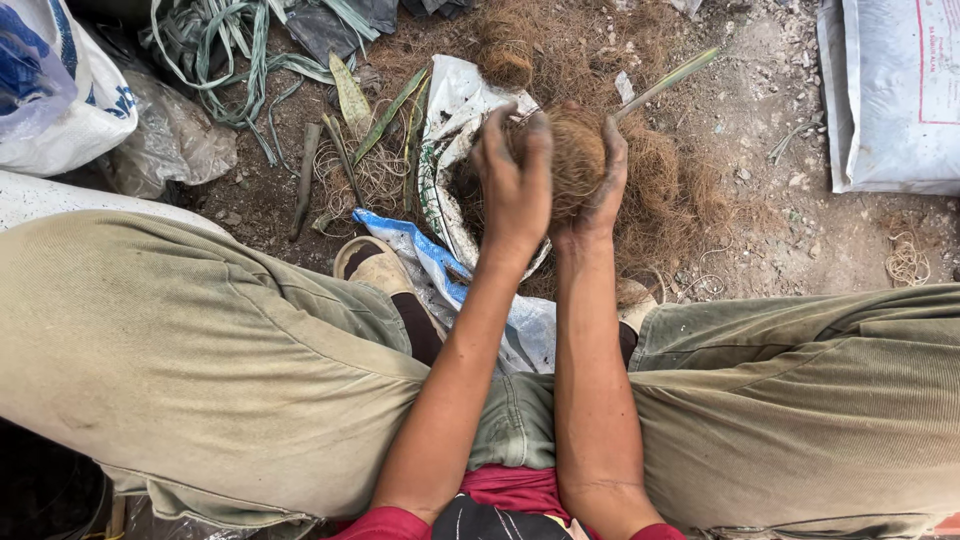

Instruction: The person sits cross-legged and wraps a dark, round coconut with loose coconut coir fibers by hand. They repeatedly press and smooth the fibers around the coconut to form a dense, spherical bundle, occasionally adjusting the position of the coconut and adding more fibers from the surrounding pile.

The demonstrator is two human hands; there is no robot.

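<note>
Item: clump of brown coconut fibre [578,160], clenched between our left hand [515,185] and right hand [605,180] above an opened white sack [455,110] on the dirt ground [800,240]; risk, in our judgement: loose strands scattering if either grip slackens.

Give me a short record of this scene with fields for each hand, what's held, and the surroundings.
left hand: fingers curled over the brown fibrous coir clump
right hand: cupping the same clump from the other side
stick: thin pale green stalk juts out of the clump
below hands: open white woven plastic sack, loose brown fibre pile
ground: bare dirt
posture: seated, olive trousers
</note>
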